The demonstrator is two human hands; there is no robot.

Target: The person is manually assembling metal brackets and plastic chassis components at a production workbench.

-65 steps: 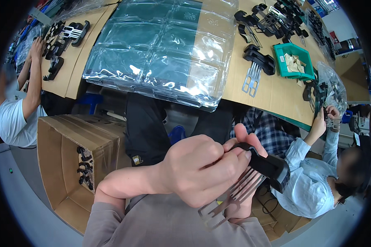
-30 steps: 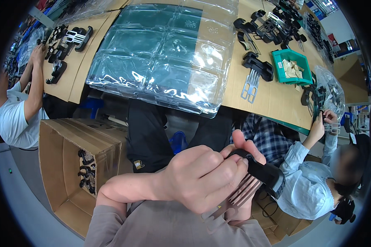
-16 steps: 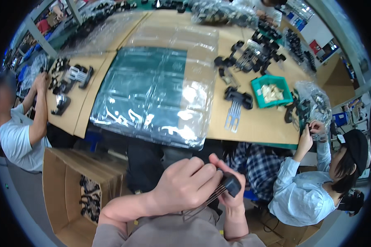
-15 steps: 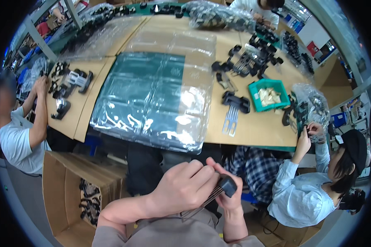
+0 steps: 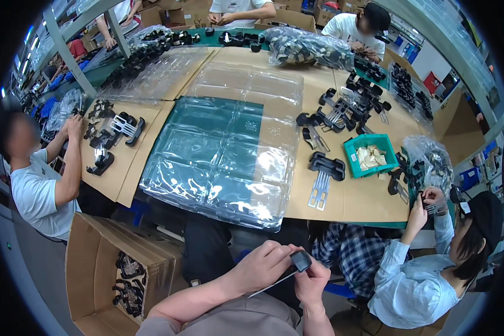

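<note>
Both my hands hold one small part close to my body at the bottom of the view. My left hand (image 5: 261, 265) pinches the black plastic block (image 5: 301, 260) and its thin metal prongs (image 5: 271, 285) from above. Under the block, my right hand (image 5: 312, 283) grips it from the right. On the table beyond lies a clear plastic blister tray (image 5: 221, 151) over a green mat. A finished black part with metal prongs (image 5: 323, 175) lies to the tray's right.
A green bin (image 5: 371, 155) of small pieces and several black parts (image 5: 347, 109) lie at right. An open cardboard box (image 5: 123, 269) with black parts stands at lower left. A person (image 5: 39, 173) works at left, another (image 5: 425, 269) at right, others at the far side.
My head has lifted, so the table now fills the view and my hands appear smaller and lower. Both hands still hold the black part, now drawn closer together.
</note>
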